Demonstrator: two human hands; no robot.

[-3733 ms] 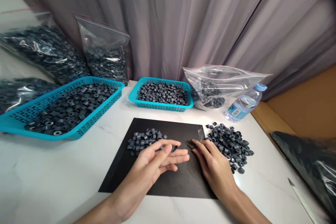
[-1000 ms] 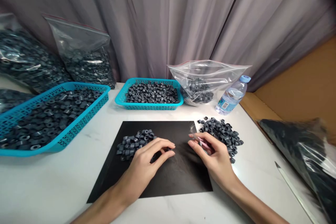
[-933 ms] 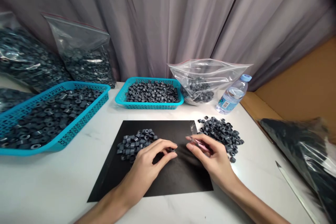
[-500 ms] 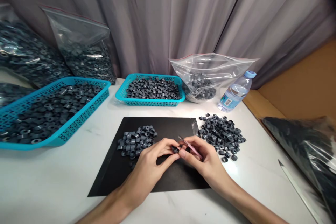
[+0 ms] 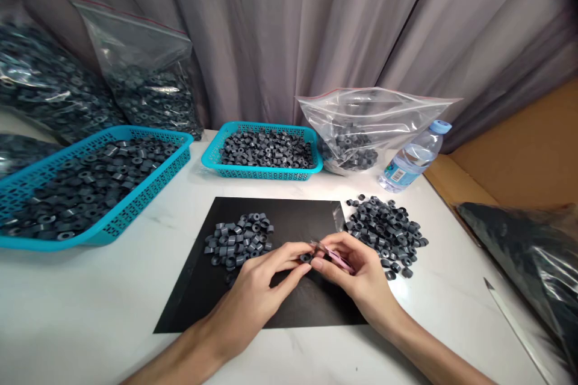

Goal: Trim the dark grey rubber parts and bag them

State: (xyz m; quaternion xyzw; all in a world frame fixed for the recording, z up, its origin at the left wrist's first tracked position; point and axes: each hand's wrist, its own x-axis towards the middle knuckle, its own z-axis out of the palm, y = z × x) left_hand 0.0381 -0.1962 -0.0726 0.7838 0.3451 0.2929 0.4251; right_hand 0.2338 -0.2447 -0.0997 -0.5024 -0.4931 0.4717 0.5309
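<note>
My left hand (image 5: 259, 286) pinches a small dark grey ring (image 5: 306, 257) between thumb and fingertips above a black mat (image 5: 289, 307). My right hand (image 5: 356, 274) is closed on a thin pink tool (image 5: 334, 255) whose metal tip touches that ring. A small heap of grey rings (image 5: 238, 239) lies on the mat just left of my hands. A larger heap of rings (image 5: 386, 233) lies on the white table to the right of the mat.
Two teal baskets of rings stand behind: a large one (image 5: 90, 231) at left, a small one (image 5: 266, 171) in the middle. Zip bags of rings (image 5: 149, 81) (image 5: 361, 132), a water bottle (image 5: 413, 159), a dark bag (image 5: 528, 252) and a blade (image 5: 510, 322) lie around.
My hands have come together over the mat: the left one picked up a ring, and the right one brought the pink tool's tip to it.
</note>
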